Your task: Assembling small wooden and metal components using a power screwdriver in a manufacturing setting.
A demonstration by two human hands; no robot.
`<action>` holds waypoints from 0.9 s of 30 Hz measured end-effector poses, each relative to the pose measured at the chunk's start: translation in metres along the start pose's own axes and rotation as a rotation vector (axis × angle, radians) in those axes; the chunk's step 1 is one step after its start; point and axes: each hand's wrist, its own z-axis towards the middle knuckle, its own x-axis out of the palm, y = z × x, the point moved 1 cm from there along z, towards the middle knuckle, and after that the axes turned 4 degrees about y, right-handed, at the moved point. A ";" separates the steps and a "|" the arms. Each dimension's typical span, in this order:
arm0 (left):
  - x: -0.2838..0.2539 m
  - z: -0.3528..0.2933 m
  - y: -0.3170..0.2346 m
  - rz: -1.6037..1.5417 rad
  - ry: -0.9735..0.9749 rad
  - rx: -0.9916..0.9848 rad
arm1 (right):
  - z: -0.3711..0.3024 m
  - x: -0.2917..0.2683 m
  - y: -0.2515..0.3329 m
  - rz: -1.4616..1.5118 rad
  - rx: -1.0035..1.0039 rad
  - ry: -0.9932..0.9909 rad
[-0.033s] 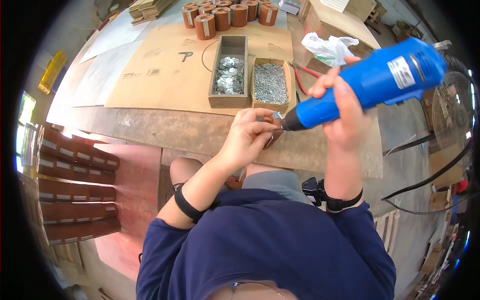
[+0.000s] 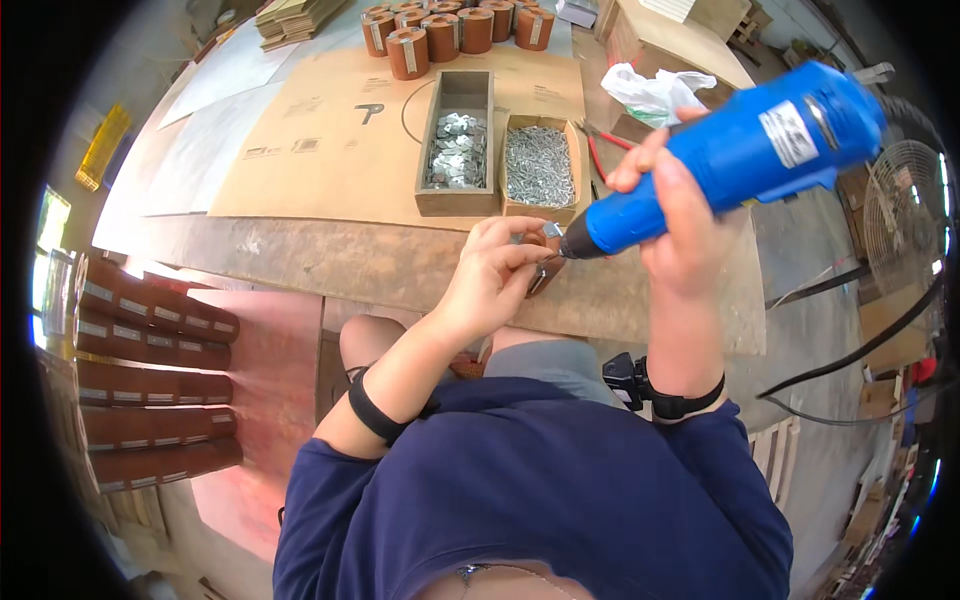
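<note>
Worktable point(image 2: 320, 248), two boxes point(image 2: 454, 204); left hand point(image 2: 492, 272) pinching one brown piece point(image 2: 550, 273); right hand point(image 2: 688, 222) gripping one blue driver point(image 2: 728, 142).

The left hand point(image 2: 492, 272) hides part of a brown piece point(image 2: 546, 277).

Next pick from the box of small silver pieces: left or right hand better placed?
Probably left: the left hand is close to the box, though occupied at the tip of the blue power tool. The right hand is wrapped around that tool's body.
</note>
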 end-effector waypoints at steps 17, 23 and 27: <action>0.015 -0.011 0.020 0.117 -0.044 0.004 | 0.001 0.012 -0.023 -0.187 0.054 0.055; 0.016 -0.011 0.018 0.163 -0.047 -0.013 | 0.003 0.014 -0.022 -0.184 0.080 0.090; 0.020 -0.008 0.018 0.240 -0.078 -0.038 | 0.004 0.019 -0.029 -0.212 0.099 0.069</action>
